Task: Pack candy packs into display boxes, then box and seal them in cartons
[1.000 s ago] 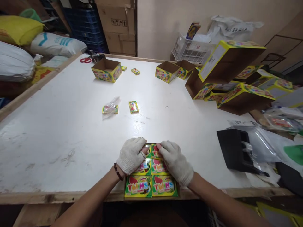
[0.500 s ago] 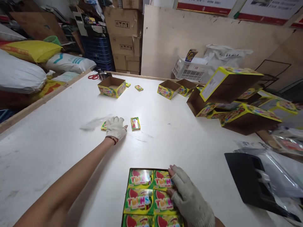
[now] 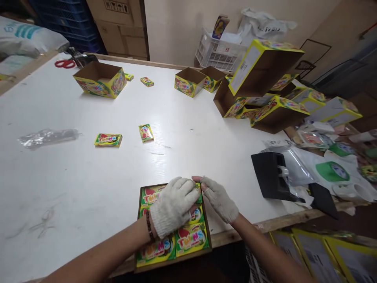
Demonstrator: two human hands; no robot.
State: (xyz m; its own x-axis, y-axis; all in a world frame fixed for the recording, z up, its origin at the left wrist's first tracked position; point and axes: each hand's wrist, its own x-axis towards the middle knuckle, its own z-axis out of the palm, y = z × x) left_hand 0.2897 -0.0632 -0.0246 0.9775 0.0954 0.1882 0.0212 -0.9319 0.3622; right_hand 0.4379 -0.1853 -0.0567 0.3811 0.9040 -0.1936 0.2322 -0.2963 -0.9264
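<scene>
An open cardboard tray box (image 3: 209, 237) filled with small watermelon-printed TWINS packs (image 3: 191, 239) sits at the table's front edge. My left hand (image 3: 175, 206), in a fingerless white glove, lies palm down across the packs, fingers stretched toward the far right corner and covering several of them. At that corner my right hand (image 3: 219, 199), gloved the same way, has its thumb and fingers closed on the box's edge; the exact contact is partly hidden. Beyond the box lie a TWINS pack on its side (image 3: 108, 140) and another single pack (image 3: 146, 133).
Crumpled clear plastic wrap (image 3: 48, 137) lies at left. Toward the back stand an open yellow box (image 3: 98, 84), red scissors (image 3: 64, 63) and a small pack (image 3: 147, 81). Stacked open boxes (image 3: 262, 74) fill the right rear. A black tape dispenser (image 3: 266, 173) and green tape (image 3: 332, 171) lie at right.
My left hand has come back from the table to the box, uncovering a pack and leaving the plastic wrap behind. My right hand has shifted to the far right corner. The view has turned downward.
</scene>
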